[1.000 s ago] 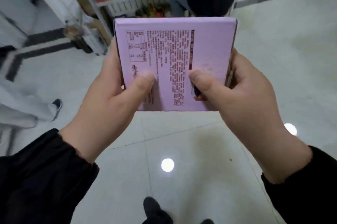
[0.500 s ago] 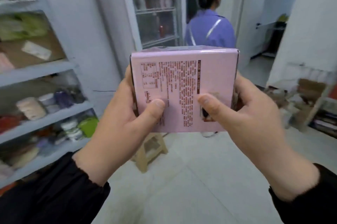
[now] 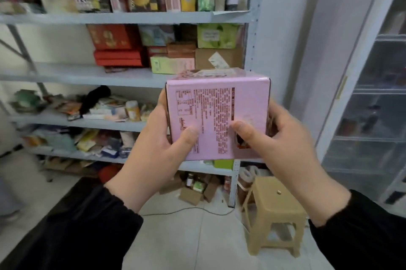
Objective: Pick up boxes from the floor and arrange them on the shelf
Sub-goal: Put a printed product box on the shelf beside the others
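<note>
A grey metal shelving unit (image 3: 123, 17) fills the left and centre, its 4 visible boards crowded with cartons and packets. Right of the shelving unit is a pale wall (image 3: 292, 28), and further right a white-framed glass-door cabinet (image 3: 373, 94). By the unit's right post, 1 tan plastic stool (image 3: 274, 199) stands on the light tiled floor (image 3: 197, 243). A thin cable (image 3: 186, 210) trails past open cardboard boxes (image 3: 191, 196) under the lowest board.

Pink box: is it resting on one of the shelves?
No: the left hand and right hand grip the pink box by its sides, in the air before the shelf.
</note>
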Tool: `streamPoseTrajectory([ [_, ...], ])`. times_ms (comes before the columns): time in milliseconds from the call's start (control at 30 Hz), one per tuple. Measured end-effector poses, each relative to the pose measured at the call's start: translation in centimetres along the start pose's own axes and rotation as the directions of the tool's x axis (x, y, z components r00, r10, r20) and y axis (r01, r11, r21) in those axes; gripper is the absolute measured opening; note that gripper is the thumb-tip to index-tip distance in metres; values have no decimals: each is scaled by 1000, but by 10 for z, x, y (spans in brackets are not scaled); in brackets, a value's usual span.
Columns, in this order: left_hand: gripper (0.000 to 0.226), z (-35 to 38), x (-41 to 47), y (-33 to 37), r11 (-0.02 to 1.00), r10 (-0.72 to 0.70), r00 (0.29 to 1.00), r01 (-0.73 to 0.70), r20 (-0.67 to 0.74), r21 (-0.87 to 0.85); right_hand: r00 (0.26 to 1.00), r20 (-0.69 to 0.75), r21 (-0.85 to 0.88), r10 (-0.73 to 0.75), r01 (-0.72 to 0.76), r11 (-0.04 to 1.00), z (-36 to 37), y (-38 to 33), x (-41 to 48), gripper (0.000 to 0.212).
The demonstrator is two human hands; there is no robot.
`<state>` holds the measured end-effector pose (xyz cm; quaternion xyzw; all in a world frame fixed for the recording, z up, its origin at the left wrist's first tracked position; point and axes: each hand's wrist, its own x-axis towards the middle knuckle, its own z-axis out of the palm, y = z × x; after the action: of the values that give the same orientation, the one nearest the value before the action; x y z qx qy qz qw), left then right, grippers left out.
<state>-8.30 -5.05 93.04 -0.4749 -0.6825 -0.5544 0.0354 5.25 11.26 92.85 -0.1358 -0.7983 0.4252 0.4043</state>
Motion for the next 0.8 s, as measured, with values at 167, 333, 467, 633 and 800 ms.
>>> streamPoseTrajectory([
  [167,51,3,39,-21,994,-54,993,64,-103,92,988,136,119,-76,60,991,17,33,71,54],
  [333,62,-6,63,-36,979,-68,980,102,-189,177,969,198,179,-147,112,977,42,54,122,64],
  [467,59,-14,73,-53,970,-85,967,136,-241,204,953,229,198,-199,155,968,65,61,145,68],
  [633,60,-24,95,-80,971,-48,965,106,-259,214,941,274,229,-196,134,964,92,74,174,59],
  [800,57,-47,130,-128,978,-18,970,67,-241,197,945,261,230,-195,135,964,134,84,210,66],
])
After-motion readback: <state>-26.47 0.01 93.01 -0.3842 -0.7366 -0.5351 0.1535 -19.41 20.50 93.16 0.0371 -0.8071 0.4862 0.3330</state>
